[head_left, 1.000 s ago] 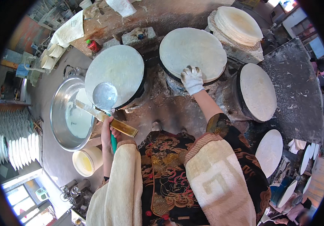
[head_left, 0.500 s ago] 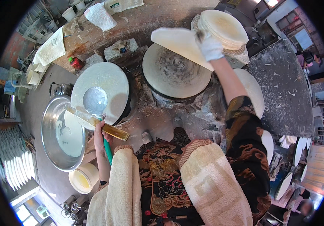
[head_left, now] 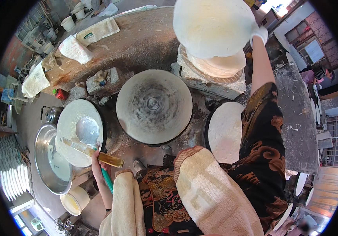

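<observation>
Over at the far right, my right hand [head_left: 259,35], in a white glove, grips the edge of a broad thin pancake [head_left: 212,25]. This sheet is spread out above a stack of similar pancakes [head_left: 220,66] on a round woven base. My left hand [head_left: 97,160] is closed around a ladle [head_left: 87,130] with a green handle and a flat wooden scraper [head_left: 111,160] together. Both tools are over the left griddle [head_left: 71,114], which has pale batter on it. The middle griddle [head_left: 155,118] is bare, with dark scorch marks. Another pale sheet lies on the right griddle [head_left: 224,133].
A steel basin [head_left: 39,157] of white batter stands at the left, with a cream bucket [head_left: 75,200] below it. A kettle [head_left: 52,114] is behind the basin. Cloths [head_left: 74,49] lie on the curved ledge. A dark table [head_left: 294,129] borders the right side.
My right hand has carried the pancake off the middle griddle, up and right, over the stack. The view has shifted. My left hand still holds the ladle and scraper.
</observation>
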`<state>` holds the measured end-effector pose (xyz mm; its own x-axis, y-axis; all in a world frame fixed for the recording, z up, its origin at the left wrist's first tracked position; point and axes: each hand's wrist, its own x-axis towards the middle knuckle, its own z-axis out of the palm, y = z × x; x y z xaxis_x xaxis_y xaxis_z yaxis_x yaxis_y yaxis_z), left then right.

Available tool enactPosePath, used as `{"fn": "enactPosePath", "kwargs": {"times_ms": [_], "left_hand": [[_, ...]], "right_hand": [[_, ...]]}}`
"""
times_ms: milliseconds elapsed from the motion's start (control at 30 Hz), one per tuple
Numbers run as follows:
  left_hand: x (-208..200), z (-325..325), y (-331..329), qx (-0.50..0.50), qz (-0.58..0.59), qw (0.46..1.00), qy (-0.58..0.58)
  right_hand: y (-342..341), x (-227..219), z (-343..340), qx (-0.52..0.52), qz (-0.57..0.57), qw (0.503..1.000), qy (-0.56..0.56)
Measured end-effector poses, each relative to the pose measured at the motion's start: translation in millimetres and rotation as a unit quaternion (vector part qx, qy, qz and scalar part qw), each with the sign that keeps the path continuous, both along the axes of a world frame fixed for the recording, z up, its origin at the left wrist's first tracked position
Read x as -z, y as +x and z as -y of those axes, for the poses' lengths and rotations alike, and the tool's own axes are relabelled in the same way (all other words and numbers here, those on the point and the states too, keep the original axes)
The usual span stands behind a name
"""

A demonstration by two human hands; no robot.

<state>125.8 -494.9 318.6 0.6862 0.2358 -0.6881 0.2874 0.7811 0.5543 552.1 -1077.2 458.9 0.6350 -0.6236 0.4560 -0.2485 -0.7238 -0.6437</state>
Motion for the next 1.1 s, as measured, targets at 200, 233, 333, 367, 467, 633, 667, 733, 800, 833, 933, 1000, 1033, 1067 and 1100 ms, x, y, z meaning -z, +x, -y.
{"fn": "enactPosePath", "kwargs": {"times_ms": [200, 233, 333, 367, 467, 633, 667, 733, 800, 833, 933, 1000, 1033, 1067, 1100], "left_hand": [[18, -2, 16, 0.045, 0.062, 0.997, -0.010], [19, 4, 25, 0.060, 0.068, 0.996, -0.013], [16, 12, 33, 0.038, 0.043, 0.998, 0.024], [12, 9, 25, 0.021, 0.034, 0.998, 0.040], [14, 17, 36, 0.064, 0.031, 0.997, 0.032], [17, 23, 35, 0.048, 0.017, 0.997, 0.058], [17, 25, 37, 0.050, 0.014, 0.997, 0.065], [15, 33, 43, 0.058, -0.003, 0.996, 0.075], [10, 42, 48, 0.065, -0.016, 0.994, 0.081], [12, 41, 48, 0.068, -0.012, 0.994, 0.080], [27, 24, 39, 0.062, 0.010, 0.995, 0.072], [22, 21, 38, 0.063, -0.015, 0.994, 0.090], [21, 21, 43, 0.078, -0.042, 0.991, 0.099], [18, 24, 44, 0.089, -0.074, 0.987, 0.115], [9, 29, 35, 0.079, -0.103, 0.981, 0.141]], "right_hand": [[-9, 142, 64, 0.201, -0.008, 0.964, 0.176], [-6, 176, 92, 0.221, -0.020, 0.954, 0.199], [4, 227, 87, 0.292, -0.043, 0.911, 0.288], [0, 221, 39, 0.284, -0.040, 0.905, 0.313], [-2, 221, 77, 0.258, -0.007, 0.922, 0.289], [8, 185, 78, 0.196, -0.021, 0.960, 0.197], [7, 181, 80, 0.189, -0.027, 0.961, 0.199], [5, 193, 106, 0.185, -0.036, 0.964, 0.189], [4, 209, 131, 0.177, -0.078, 0.966, 0.169], [5, 216, 138, 0.172, -0.114, 0.967, 0.152], [3, 223, 138, 0.159, -0.239, 0.958, 0.025], [-6, 226, 141, 0.138, -0.303, 0.934, -0.132], [-23, 224, 147, 0.130, -0.294, 0.928, -0.187], [-32, 220, 141, 0.106, -0.260, 0.932, -0.228], [-30, 224, 110, 0.053, -0.212, 0.943, -0.250]]}}
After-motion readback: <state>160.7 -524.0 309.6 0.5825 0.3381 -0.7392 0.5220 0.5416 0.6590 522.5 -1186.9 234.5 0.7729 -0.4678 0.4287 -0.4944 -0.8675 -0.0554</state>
